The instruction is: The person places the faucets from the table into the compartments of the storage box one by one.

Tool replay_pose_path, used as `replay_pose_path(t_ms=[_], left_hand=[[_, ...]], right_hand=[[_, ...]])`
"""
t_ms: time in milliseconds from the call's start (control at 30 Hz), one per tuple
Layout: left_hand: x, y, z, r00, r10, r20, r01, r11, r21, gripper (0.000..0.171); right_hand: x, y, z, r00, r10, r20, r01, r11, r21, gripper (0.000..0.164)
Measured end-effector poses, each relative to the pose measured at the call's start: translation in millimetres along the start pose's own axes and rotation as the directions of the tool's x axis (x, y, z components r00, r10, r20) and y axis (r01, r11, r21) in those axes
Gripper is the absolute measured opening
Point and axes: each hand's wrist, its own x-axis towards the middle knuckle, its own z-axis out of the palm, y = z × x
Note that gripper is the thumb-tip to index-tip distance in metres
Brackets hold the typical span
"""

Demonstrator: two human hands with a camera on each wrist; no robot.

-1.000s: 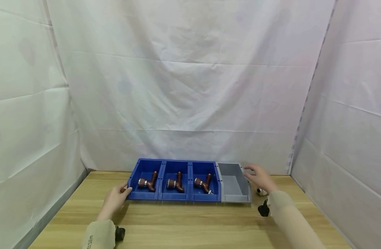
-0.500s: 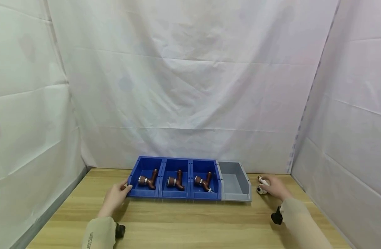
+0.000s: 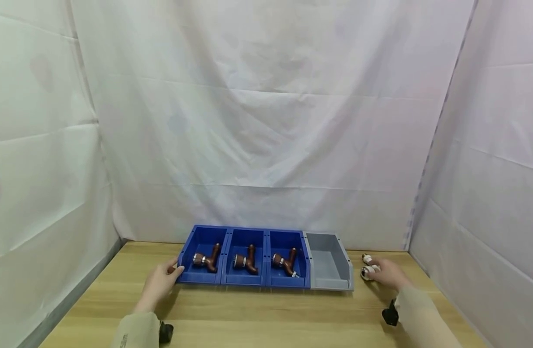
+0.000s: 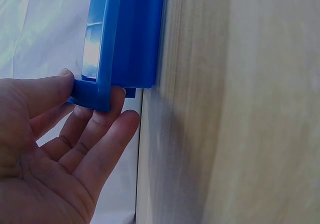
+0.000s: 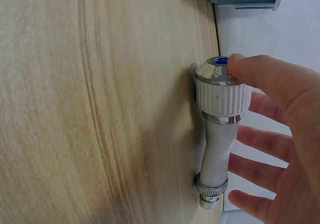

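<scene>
In the head view, three blue bins [image 3: 243,281] and a grey bin [image 3: 332,284] stand joined in a row. My left hand [image 3: 159,284] is at the row's left end. The left wrist view has its thumb and fingertips pinching the lip of the blue bin [image 4: 137,38]. Right of the grey bin, my right hand [image 3: 389,275] grips a bent white pipe fitting [image 5: 222,134] with a ribbed collar, chrome rings and a blue-lined mouth. Its thumb presses the chrome rim while the other fingers come round behind.
A brown branched fitting with a ribbed knob lies in each blue bin: left [image 3: 211,258], middle [image 3: 249,261] and right [image 3: 288,262]. White cloth [image 3: 266,145] hangs close behind the row and along both sides of the wooden table [image 3: 258,314].
My right hand has left the grey bin's right side, moved right and down to the white fitting, and taken hold of it. My left hand stays at the blue bin.
</scene>
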Motion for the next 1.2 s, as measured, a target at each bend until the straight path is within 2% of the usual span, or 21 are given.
replay_pose_path(t_ms=[233,467,633,833,1200], left_hand=[[0.7,-1.2,3.1,1.000,-0.006,-0.003,0.006,1.000,-0.024,0.050],[-1.4,-8.4,0.0,1.000,-0.020,-0.002,0.020,1.000,-0.005,0.050],[-0.7,-10.8,-3.2,1.000,0.001,-0.016,-0.001,1.000,0.027,0.050],[1.6,-10.1,-2.6,0.999,0.030,-0.023,-0.029,0.999,0.042,0.049],[3.2,-5.0,2.5,0.999,0.029,-0.022,-0.029,0.999,0.019,0.048]], right_hand=[[-3.7,3.0,1.2,1.000,0.029,-0.005,-0.028,0.999,0.044,0.052],[-3.1,-4.3,2.9,1.000,0.005,-0.012,-0.005,1.000,0.027,0.044],[0.4,-11.2,4.0,1.000,0.004,-0.027,-0.003,1.000,0.023,0.041],[2.3,-13.6,6.3,0.999,0.037,-0.031,-0.037,0.999,0.000,0.041],[1.1,-21.1,6.2,0.991,0.122,-0.047,-0.123,0.992,-0.035,0.039]])
